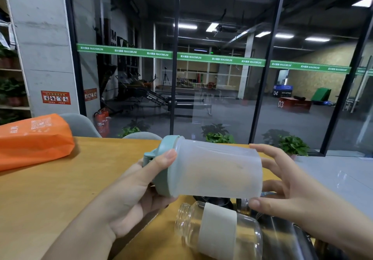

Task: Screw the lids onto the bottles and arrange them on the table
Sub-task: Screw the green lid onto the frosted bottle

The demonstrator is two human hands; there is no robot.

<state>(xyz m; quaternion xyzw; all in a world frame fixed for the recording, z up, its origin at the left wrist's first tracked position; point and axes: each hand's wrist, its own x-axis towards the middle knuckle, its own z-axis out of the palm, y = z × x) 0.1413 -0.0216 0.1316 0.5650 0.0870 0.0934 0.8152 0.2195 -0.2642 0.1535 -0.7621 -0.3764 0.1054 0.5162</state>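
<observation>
Frosted shaker bottle [218, 171] held sideways at frame centre, above the wooden table [60, 189], teal lid [163, 167] on its mouth pointing left. Left hand [131, 195] wraps the lid end, thumb lying over the lid rim, fingers curled under. Right hand [292, 197] at the bottle's base on the right: thumb tip touching the lower base edge, fingers spread and fairly straight beside the base, cannot tell whether they touch. Below, lower centre of frame, clear glass bottle [218, 231] lies on its side on the table, threaded mouth bare and pointing left, pale sleeve [219, 229] around its middle. Dark items right behind and beside it, partly hidden by the right hand, too unclear to name. Orange bag [34, 138] on the table at left edge of frame. Grey chair backs [80, 124] past the far table edge. Potted plants [292, 144] on the floor by the glass wall [222, 78], upper half of frame. Red fire extinguishers [103, 122] left of centre by the concrete pillar [40, 48].
</observation>
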